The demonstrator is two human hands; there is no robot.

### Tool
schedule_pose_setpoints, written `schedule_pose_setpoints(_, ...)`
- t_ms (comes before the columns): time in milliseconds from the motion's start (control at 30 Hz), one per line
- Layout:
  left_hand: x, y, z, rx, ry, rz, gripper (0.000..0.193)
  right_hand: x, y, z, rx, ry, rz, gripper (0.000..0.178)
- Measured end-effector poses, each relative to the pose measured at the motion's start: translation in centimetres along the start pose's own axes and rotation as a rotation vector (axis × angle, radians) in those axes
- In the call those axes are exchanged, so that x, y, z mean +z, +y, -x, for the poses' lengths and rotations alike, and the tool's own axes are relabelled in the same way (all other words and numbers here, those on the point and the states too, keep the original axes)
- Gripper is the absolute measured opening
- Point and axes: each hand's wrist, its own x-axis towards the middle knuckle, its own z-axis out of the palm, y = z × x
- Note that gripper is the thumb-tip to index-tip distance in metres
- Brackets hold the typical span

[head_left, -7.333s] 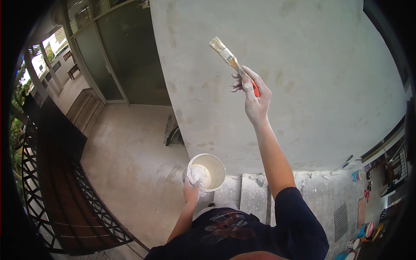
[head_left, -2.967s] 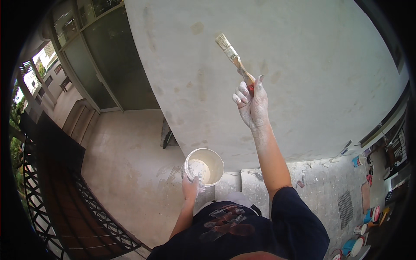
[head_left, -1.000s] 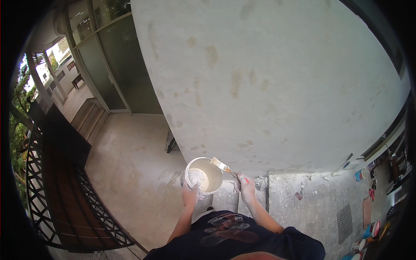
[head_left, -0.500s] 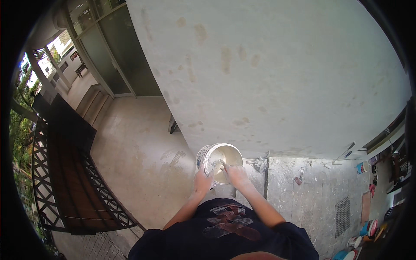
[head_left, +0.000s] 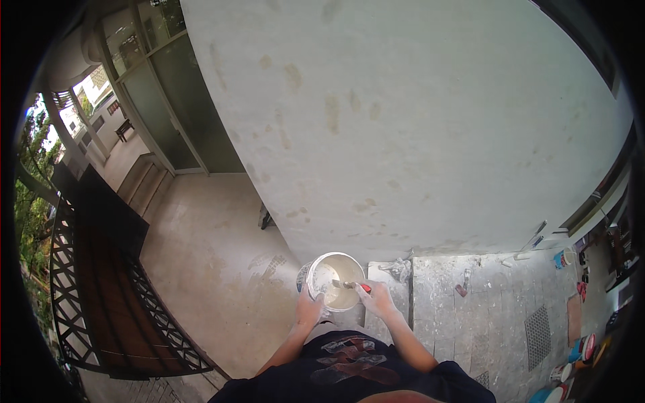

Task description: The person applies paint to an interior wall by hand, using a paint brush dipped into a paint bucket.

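Note:
A white bucket (head_left: pixel 355 266) with a pale, putty-like residue inside stands tilted toward me, close in front of my body. My left hand (head_left: pixel 309 311) is closed on its near left rim, dusted with white. At the right rim, my right hand (head_left: pixel 381 301) grips a putty knife (head_left: pixel 347 285) by its red handle. The knife's blade points left across the bucket's opening. Whether the blade touches the contents I cannot tell.
A patchy white wall (head_left: pixel 430 134) rises ahead. Right of the bucket lies a splattered ledge (head_left: pixel 494 295) with a scraper-like tool (head_left: pixel 463 284) on it. Paint buckets (head_left: pixel 582 347) line the far right. A dark metal railing (head_left: pixel 164 319) curves along the left, near steps (head_left: pixel 144 183).
My right hand has moved from inside the bucket to its right rim, and the knife's red handle now shows. The bucket sits lower in view. My left hand still holds the rim.

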Motion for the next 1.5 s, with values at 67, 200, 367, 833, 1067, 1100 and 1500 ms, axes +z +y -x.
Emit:
schedule_pose_setpoints(67, -0.4, 1.2, -0.2, -0.052, -0.051, 0.035, 0.055, -0.4, 0.5, 0.5, 0.136, 0.043, -0.193, 0.033)
schedule_pose_setpoints(200, 0.3, -1.2, -0.6, 0.01, -0.055, 0.105, 0.054, -0.9, 0.7, 2.7, 0.321, 0.174, -0.488, 0.042)
schedule_pose_setpoints(367, 0.6, -1.6, -1.0, 0.029, -0.101, 0.027, 0.054, -0.5, 1.6, 5.1, 0.376, 0.301, -0.563, 0.043)
schedule_pose_setpoints(833, 3.1, 0.3, -2.0, 0.131, -0.251, 0.09, 0.052, -2.7, 2.1, 8.5, 0.268, 0.41, -0.218, 0.043)
schedule_pose_setpoints(1067, 3.6, -1.4, -1.9, 0.12, -0.292, 0.196, 0.049, -2.7, 1.6, 10.3, 0.34, 0.371, -0.491, 0.029)
schedule_pose_setpoints(1100, 2.9, -0.1, -1.3, 0.116, -0.295, 0.21, 0.048, -2.8, 1.1, 10.5, 0.347, 0.401, -0.631, 0.026)
schedule_pose_setpoints(1500, 3.9, 1.5, -1.3, -0.064, -0.371, 0.427, 0.044, -3.9, 2.6, 11.1, 0.276, 0.448, -0.772, 0.027)
